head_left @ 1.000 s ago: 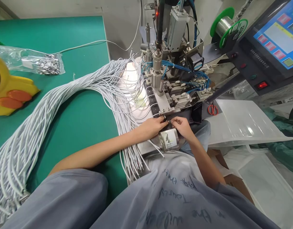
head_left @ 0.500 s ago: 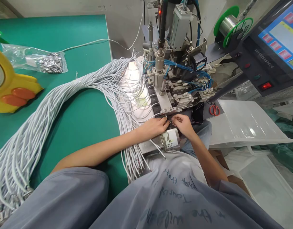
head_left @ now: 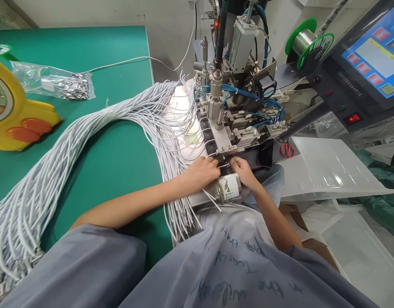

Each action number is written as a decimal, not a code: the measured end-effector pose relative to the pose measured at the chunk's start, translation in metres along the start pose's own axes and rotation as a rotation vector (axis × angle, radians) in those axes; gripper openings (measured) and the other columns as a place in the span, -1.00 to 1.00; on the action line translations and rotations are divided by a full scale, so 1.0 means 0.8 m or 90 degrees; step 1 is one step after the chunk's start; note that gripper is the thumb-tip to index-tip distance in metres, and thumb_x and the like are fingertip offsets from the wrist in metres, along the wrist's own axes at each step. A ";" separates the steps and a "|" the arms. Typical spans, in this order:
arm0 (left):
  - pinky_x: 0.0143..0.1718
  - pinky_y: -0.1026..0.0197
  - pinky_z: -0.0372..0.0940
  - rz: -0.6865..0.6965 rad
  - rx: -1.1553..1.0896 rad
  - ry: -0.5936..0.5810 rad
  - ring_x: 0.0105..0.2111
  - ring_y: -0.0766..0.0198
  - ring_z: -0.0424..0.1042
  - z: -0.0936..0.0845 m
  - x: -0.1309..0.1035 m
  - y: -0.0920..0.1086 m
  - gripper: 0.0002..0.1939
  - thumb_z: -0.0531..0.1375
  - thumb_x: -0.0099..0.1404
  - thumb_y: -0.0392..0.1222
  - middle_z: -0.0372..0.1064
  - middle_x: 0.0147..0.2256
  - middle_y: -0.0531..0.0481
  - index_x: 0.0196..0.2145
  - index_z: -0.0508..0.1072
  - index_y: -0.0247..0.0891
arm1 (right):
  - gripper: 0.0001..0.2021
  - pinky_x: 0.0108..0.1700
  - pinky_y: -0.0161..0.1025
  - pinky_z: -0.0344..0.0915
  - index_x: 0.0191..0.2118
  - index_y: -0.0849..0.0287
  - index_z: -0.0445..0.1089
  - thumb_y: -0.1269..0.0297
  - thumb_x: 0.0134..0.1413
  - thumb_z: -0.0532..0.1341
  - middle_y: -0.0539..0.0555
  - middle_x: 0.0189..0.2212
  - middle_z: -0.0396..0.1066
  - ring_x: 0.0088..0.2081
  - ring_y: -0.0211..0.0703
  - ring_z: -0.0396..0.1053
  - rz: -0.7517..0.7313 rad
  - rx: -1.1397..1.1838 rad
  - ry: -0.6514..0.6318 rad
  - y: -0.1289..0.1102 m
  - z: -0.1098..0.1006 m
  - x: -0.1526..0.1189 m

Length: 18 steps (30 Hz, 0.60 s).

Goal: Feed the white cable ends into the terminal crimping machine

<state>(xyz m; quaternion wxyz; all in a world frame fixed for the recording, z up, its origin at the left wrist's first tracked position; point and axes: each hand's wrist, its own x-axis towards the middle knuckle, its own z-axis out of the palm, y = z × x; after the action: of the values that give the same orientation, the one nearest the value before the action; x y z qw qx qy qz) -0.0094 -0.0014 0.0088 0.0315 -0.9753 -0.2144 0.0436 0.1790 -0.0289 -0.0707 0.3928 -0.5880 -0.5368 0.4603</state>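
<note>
My left hand (head_left: pixel 201 173) is closed on a white cable at the front edge of the machine (head_left: pixel 221 139); a short length of cable (head_left: pixel 224 165) shows between my two hands. My right hand (head_left: pixel 243 170) pinches the small end of that cable, just right of the left hand. Just below both hands lies a clear container with a white label (head_left: pixel 229 187). A large bundle of white cables (head_left: pixel 97 117) runs over the table, with loose ends hanging beside my left forearm.
On the green table (head_left: pixel 120 51) are a bag of metal parts (head_left: pixel 75 85) and a yellow fan-like object (head_left: pixel 26 107). A phone (head_left: pixel 265 153), red scissors (head_left: pixel 287 150), solder spool (head_left: pixel 308 42) and control screen (head_left: pixel 373 60) are at the right.
My left hand has shifted slightly left, away from the right hand, so a gap with cable now shows between them. The view has tilted slightly.
</note>
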 end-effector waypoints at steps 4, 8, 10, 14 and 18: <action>-0.57 0.23 0.05 -0.049 -0.005 -0.043 -0.41 0.18 0.38 -0.012 -0.002 0.005 -0.82 0.08 0.17 -0.50 0.36 -0.38 -0.15 -0.45 0.45 -0.37 | -0.71 -0.46 -0.33 0.00 -0.56 0.15 0.10 0.13 0.11 0.00 -0.09 -0.62 0.04 -0.54 -0.33 0.01 -0.025 -0.063 0.207 -0.009 -0.006 -0.019; -0.57 0.21 0.06 -0.133 0.003 -0.071 -0.44 0.16 0.40 -0.014 0.005 -0.001 -0.75 -0.01 0.21 -0.51 0.38 -0.33 -0.23 -0.32 0.46 -0.44 | -0.75 -0.44 -0.32 0.07 -0.45 0.17 0.30 0.16 0.15 0.04 -0.06 -0.62 0.19 -0.55 -0.32 0.10 -0.076 -0.159 0.221 -0.039 0.015 -0.070; -0.58 0.20 0.06 -0.167 -0.004 -0.062 -0.47 0.14 0.40 -0.013 0.007 -0.006 -0.75 -0.01 0.19 -0.50 0.37 -0.37 -0.23 -0.32 0.46 -0.45 | -0.77 -0.37 -0.30 0.15 -0.37 0.17 0.38 0.21 0.17 0.04 0.01 -0.55 0.32 -0.50 -0.28 0.22 -0.132 -0.250 0.094 -0.058 0.037 -0.094; -0.61 0.23 -0.01 -0.188 -0.064 0.010 -0.57 0.24 0.34 -0.016 0.006 -0.005 -0.78 0.01 0.23 -0.40 0.34 -0.49 -0.12 -0.45 0.43 -0.39 | -0.75 -0.28 -0.23 0.23 -0.15 0.22 0.39 0.28 0.15 0.04 0.19 -0.32 0.44 -0.32 -0.11 0.36 -0.152 -0.440 -0.103 -0.082 0.084 -0.104; -0.62 0.26 -0.01 -0.071 -0.174 0.201 -0.58 0.34 0.29 -0.021 -0.003 0.018 -0.61 -0.11 0.37 -0.22 0.31 -0.55 -0.03 -0.49 0.40 -0.32 | -0.85 -0.24 -0.18 0.27 -0.31 0.20 0.40 0.39 0.07 0.09 0.18 -0.47 0.40 -0.28 -0.02 0.33 -0.114 -0.342 -0.125 -0.062 0.111 -0.082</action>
<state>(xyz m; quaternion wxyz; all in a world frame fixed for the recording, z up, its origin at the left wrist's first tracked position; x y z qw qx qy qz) -0.0040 -0.0160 0.0247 -0.0655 -0.9518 -0.2642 -0.1413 0.0800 -0.0911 -0.0389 0.2081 -0.5737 -0.7247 0.3199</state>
